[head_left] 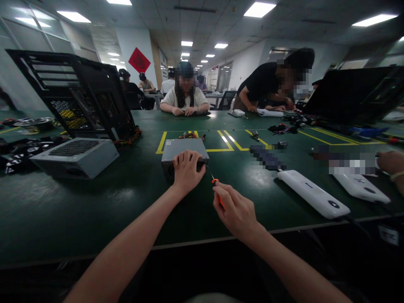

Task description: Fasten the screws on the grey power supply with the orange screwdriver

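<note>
A grey computer power supply (186, 147) rests on the green table in front of me, with a bundle of coloured wires at its far side. My left hand (187, 168) lies over its near edge, fingers on top and thumb at the right, gripping it. In my right hand (235, 208) is a screwdriver (215, 182) with an orange and black handle, the fingers wrapped round it. Its thin shaft points up and left to the near right corner of the power supply. Whether the tip sits in a screw is too small to tell.
Another power supply (77, 153) and a tilted black computer case (78, 92) stand at left. White power banks (312, 193) with cables lie at right, beside another person's hand (391, 164). Two people work across the table (126, 214). A second dark case (350, 97) stands far right.
</note>
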`<state>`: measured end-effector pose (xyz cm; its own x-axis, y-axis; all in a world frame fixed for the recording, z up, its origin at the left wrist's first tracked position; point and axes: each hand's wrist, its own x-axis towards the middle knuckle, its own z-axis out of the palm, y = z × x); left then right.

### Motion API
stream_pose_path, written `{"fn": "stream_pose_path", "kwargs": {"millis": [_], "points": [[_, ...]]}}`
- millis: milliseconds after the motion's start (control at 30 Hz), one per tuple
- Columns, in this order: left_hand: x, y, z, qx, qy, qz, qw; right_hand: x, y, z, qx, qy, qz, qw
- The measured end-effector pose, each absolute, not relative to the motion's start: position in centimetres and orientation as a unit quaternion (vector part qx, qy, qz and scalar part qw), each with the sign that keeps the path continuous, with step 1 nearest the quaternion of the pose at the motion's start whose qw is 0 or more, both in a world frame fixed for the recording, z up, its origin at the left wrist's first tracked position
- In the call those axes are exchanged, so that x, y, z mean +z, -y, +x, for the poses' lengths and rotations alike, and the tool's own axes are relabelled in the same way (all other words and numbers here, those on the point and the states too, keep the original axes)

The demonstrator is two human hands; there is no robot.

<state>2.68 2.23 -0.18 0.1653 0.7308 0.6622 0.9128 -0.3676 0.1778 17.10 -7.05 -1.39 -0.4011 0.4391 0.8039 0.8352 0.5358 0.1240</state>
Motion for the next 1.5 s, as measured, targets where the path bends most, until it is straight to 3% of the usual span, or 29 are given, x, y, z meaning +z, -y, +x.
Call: {"fn": "stream_pose_path", "kwargs": {"millis": [200,300,500,800,1067,1500], "points": [[-0.3,-2.5,2.7,-0.343,0.544,-0.753,0.141,-0.5,4.9,18.8,-0.283,0.875,-0.252,0.302],[-0.3,-2.6,2.6,-0.341,0.54,-0.757,0.136,0.3,3.6,19.2,-0.31,0.881,-0.184,0.307],[-0.4,-2.6,2.5,-0.34,0.542,-0.757,0.129,0.0,3.0,19.4,-0.291,0.857,-0.255,0.34],[-0.3,-2.5,2.7,-0.348,0.547,-0.751,0.125,-0.4,3.6,20.1,-0.247,0.884,-0.259,0.301],[-0.3,-2.4,2.8,-0.349,0.547,-0.749,0.133,-0.4,4.1,19.7,-0.207,0.863,-0.306,0.345],[-0.4,-2.4,2.9,-0.357,0.543,-0.746,0.145,-0.4,4.4,19.6,-0.257,0.874,-0.272,0.309]]}}
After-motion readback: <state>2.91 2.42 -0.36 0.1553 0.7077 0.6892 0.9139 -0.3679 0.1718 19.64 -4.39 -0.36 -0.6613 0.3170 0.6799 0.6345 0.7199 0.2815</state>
